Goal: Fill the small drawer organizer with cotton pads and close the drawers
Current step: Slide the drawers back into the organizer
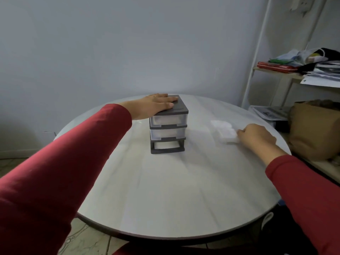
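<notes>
Head view. A small three-tier drawer organizer [168, 124] with a dark grey plastic frame and clear plastic drawers stands upright near the centre of a round, pale wood-grain table [165, 190]. The upper two drawers sit pushed in, flush with the frame, and show pale contents that cannot be identified. The bottom bay shows only an open frame with the table surface visible through it; no drawer front can be made out there.

The left hand [153, 105], in a red long sleeve [60, 162], lies flat and palm-down on the organizer's grey top, fingers extended and spread across the lid. It grips nothing; it rests on the top.

The right hand [256, 137], also red-sleeved, rests on the table to the right of the organizer, well apart from it. Its fingers are curled, and the fingertips touch the near edge of a white pile of cotton pads [224, 132] lying on the table. The pile is blurred; whether the fingers have closed on a pad cannot be determined.

A white metal shelf unit [257, 74] holding papers stands right of the table, with a brown bag [312, 129] below.
</notes>
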